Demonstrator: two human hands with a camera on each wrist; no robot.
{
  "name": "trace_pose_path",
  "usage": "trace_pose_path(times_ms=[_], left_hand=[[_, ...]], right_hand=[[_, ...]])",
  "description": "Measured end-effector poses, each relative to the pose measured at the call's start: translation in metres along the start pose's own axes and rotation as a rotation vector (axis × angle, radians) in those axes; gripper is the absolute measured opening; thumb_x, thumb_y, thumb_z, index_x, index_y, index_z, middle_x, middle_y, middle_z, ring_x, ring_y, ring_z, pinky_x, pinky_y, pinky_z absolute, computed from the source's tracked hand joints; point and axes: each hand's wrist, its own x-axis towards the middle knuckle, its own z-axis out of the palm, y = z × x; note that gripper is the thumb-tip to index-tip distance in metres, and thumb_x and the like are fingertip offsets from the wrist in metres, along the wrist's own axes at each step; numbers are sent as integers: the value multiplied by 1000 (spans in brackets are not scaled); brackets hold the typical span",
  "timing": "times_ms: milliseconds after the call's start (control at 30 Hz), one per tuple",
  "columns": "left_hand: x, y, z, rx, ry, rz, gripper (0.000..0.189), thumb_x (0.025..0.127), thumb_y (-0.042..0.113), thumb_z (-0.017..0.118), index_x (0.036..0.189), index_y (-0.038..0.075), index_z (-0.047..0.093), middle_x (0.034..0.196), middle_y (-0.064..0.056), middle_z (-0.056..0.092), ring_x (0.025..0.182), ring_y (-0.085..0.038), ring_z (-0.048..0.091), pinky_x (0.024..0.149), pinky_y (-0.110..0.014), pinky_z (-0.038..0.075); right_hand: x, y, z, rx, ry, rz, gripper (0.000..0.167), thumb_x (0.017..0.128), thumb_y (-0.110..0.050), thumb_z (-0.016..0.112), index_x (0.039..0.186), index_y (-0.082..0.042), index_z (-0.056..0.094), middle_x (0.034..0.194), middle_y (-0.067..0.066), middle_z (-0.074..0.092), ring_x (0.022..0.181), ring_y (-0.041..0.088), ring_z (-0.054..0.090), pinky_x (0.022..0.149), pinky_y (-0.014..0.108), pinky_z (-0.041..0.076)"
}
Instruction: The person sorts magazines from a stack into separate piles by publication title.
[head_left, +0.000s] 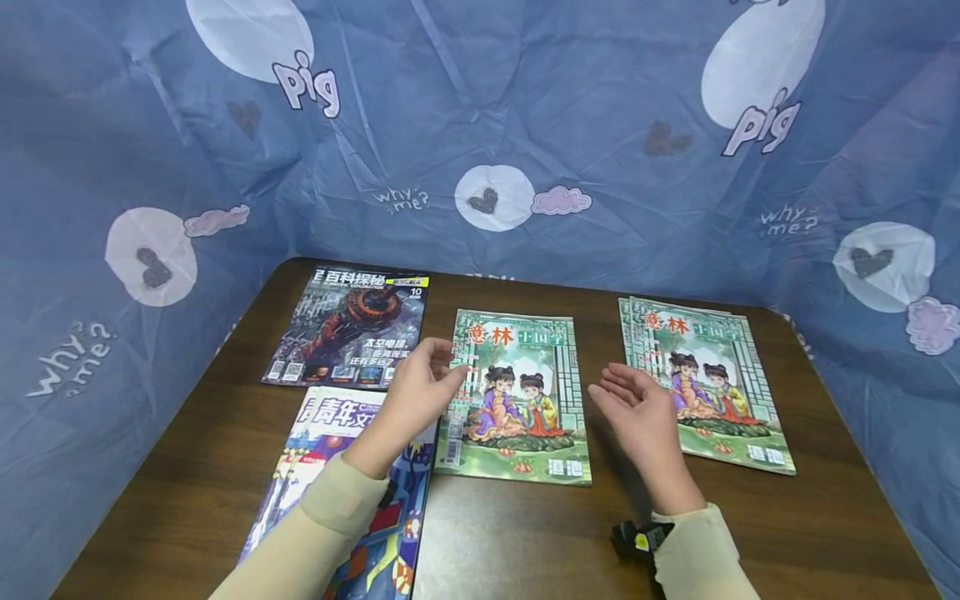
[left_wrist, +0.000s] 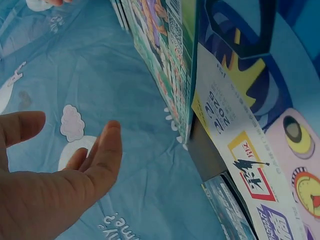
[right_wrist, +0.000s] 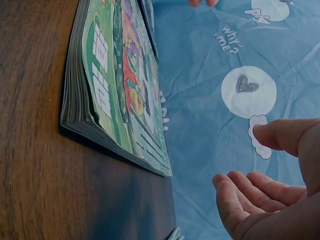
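Observation:
A green magazine (head_left: 525,400) with two cartoon children on its cover lies flat in the middle of the table. Over its left edge hovers my left hand (head_left: 423,387), thumb and fingers apart and holding nothing. My right hand (head_left: 637,408) is between this magazine and the right-hand ones, its palm turned inward, also holding nothing. At the right, a like green magazine (head_left: 712,383) lies over another whose left edge peeks out. In the right wrist view, the thick page edges of the middle magazine (right_wrist: 135,100) show, apart from the right hand (right_wrist: 270,195).
At the back left lies a dark magazine (head_left: 345,325) with a red machine on its cover. Nearer, a stack of blue and purple magazines (head_left: 292,467) is partly covered by my left arm. A blue printed cloth (head_left: 420,108) rises behind the brown table (head_left: 495,542).

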Motion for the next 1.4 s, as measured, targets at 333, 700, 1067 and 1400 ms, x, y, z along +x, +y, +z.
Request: trace_pose_path(times_ms=[333, 700, 1067, 1400], left_hand=[[7, -6, -5, 115, -87, -97, 45, 94, 20, 72, 128, -6, 57, 113, -18, 64, 97, -30, 62, 87, -46, 52], [26, -18, -9, 197, -175, -183, 49, 95, 25, 69, 129, -7, 56, 115, -18, 62, 105, -35, 60, 91, -49, 50], [43, -27, -8, 243, -246, -266, 55, 97, 30, 67, 132, -10, 54, 125, -25, 60, 114, -40, 58, 95, -52, 49], [55, -35, -5, 229, -266, -335, 40, 97, 28, 67, 108, -10, 62, 111, -23, 63, 95, -34, 64, 85, -47, 53]], right_hand=[[2, -2, 1, -68, -18, 42, 49, 94, -15, 75, 135, 5, 57, 132, 22, 61, 119, 31, 61, 87, 19, 52], [13, 0, 4, -201, -73, 64, 50, 95, -20, 75, 136, 4, 59, 128, 20, 64, 116, 31, 63, 90, 40, 55], [25, 4, 7, -229, -156, 147, 57, 95, -24, 74, 140, 5, 55, 130, 20, 63, 118, 34, 61, 93, 45, 53], [35, 10, 12, -292, -174, 207, 57, 96, -24, 72, 141, 7, 53, 131, 24, 61, 118, 37, 60, 93, 48, 53]])
